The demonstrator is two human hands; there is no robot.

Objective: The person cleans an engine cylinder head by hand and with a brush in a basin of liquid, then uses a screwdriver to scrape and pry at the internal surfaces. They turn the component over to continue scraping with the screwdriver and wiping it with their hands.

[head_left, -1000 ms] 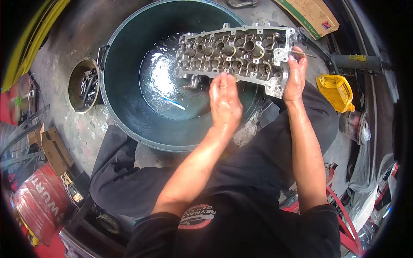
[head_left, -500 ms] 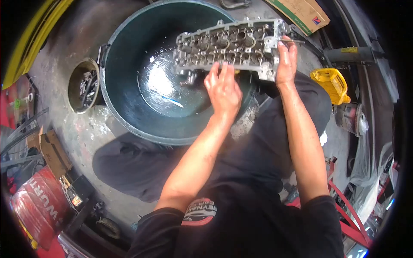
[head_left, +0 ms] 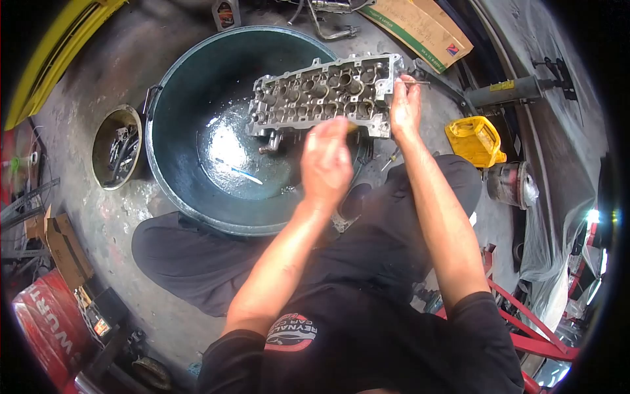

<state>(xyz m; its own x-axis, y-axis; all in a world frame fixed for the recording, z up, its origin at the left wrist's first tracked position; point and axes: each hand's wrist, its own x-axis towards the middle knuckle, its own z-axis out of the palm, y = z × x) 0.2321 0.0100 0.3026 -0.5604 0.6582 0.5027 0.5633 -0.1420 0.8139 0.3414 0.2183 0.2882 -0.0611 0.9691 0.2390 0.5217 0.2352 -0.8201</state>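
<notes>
A metal cylinder head (head_left: pixel 315 95) with rows of round bores is held tilted over a large dark green tub (head_left: pixel 190 210). My right hand (head_left: pixel 405 111) grips its right end, with a thin rod sticking out by the fingertips. Near the lower edge of the metal part is my left hand (head_left: pixel 326 161), blurred by motion, its fingers bent around something small and yellowish that is hard to make out. Inside the tub lie shiny liquid and a blue and white stick-like object (head_left: pixel 246 175).
Left of the tub stands a round container (head_left: pixel 107 148) with dark parts. A cut yellow jug (head_left: pixel 474 141) and a metal can (head_left: pixel 508 184) are at the right. Cardboard (head_left: pixel 420 29) lies at the top, near a bottle (head_left: pixel 226 14). My legs are beside the tub.
My left hand has shifted slightly down and left, its fingers now more bent. The view has moved, so the tub and cylinder head appear lower and further left.
</notes>
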